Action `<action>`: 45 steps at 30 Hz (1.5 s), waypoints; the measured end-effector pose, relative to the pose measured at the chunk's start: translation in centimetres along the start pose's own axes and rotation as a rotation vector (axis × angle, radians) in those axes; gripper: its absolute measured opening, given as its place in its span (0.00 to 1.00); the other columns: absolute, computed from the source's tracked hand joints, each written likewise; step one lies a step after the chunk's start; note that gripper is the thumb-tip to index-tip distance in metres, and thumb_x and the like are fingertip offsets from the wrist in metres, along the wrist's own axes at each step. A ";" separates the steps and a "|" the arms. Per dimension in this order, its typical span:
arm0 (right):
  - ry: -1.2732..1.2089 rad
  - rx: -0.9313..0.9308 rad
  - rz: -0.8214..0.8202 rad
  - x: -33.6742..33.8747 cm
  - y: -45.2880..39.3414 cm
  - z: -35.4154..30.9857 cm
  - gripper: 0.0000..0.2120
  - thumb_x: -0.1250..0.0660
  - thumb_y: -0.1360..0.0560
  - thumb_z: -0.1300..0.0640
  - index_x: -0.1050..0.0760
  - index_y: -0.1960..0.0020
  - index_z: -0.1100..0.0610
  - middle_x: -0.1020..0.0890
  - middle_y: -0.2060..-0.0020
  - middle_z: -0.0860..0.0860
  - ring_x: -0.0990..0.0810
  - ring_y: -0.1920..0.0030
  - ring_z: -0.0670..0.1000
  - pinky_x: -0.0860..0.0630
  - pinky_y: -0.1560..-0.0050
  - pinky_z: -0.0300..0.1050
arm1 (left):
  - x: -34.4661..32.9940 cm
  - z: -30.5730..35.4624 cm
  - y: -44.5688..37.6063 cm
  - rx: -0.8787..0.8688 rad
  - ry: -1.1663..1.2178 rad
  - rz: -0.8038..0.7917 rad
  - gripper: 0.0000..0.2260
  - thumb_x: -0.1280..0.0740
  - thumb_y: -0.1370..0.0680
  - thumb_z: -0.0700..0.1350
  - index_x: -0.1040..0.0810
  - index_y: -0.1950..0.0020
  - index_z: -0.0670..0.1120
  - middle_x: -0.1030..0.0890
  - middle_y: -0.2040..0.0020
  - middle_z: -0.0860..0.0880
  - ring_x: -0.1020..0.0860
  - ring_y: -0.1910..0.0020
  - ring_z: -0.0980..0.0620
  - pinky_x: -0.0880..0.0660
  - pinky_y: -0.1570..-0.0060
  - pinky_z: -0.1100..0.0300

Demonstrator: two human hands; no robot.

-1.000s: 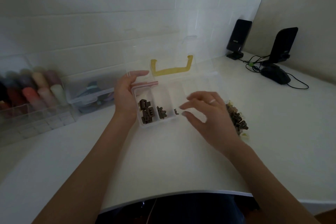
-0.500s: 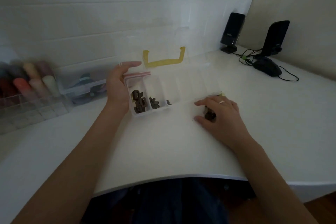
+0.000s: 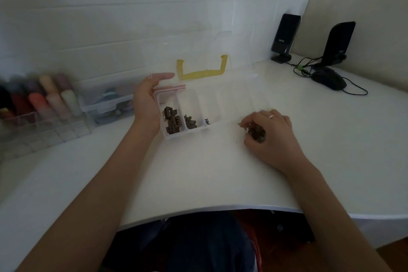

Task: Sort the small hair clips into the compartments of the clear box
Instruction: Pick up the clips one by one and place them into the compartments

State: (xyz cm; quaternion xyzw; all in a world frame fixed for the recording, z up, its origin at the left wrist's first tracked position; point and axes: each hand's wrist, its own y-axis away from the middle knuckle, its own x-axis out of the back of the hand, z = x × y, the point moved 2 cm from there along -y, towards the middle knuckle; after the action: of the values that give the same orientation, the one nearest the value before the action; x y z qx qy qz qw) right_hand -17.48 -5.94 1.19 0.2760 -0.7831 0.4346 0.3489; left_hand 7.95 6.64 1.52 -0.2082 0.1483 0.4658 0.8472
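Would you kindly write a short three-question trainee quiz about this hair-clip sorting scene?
1. True or false: the left hand holds the left end of the clear plastic compartment box.
2. How many compartments of that box visibly contain small dark brown hair clips?
3. What lies under the right hand: A) the black computer mouse, B) the loose pile of dark hair clips, C) the yellow box handle?

Key: 1 true; 2 three, the three at the left end; 3 B.
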 end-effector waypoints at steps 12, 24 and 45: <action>-0.456 -0.043 0.023 0.9 0.1 -1.3 0.17 0.27 0.31 0.66 0.25 0.54 0.46 0.20 0.58 0.47 0.22 0.56 0.45 0.28 0.54 0.30 | -0.7 0.5 0.9 -0.008 0.040 -0.011 0.16 0.41 0.23 0.40 0.15 0.62 0.45 0.19 0.59 0.48 0.23 0.49 0.41 0.29 0.35 0.39; -0.759 -0.144 0.133 1.0 -0.9 -2.0 0.09 0.28 0.30 0.67 0.19 0.58 0.54 0.17 0.58 0.50 0.17 0.60 0.47 0.23 0.61 0.35 | -0.1 0.6 0.9 -0.006 -0.035 -0.036 0.13 0.39 0.29 0.47 0.14 0.60 0.48 0.19 0.57 0.45 0.25 0.44 0.38 0.36 0.32 0.34; 0.166 0.478 -0.158 -0.1 -3.3 -0.2 0.15 0.39 0.34 0.35 0.18 0.58 0.41 0.19 0.66 0.35 0.27 0.59 0.43 0.41 0.52 0.44 | -1.2 2.2 2.3 0.011 0.034 -0.043 0.23 0.48 0.21 0.38 0.15 0.64 0.46 0.17 0.65 0.48 0.18 0.66 0.50 0.21 0.60 0.60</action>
State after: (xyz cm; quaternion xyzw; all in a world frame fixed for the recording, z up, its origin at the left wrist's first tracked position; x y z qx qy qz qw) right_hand -14.93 -7.33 2.85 0.3742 -0.6030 0.5998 0.3697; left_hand 5.49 7.90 3.46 -0.2147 0.1607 0.4429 0.8555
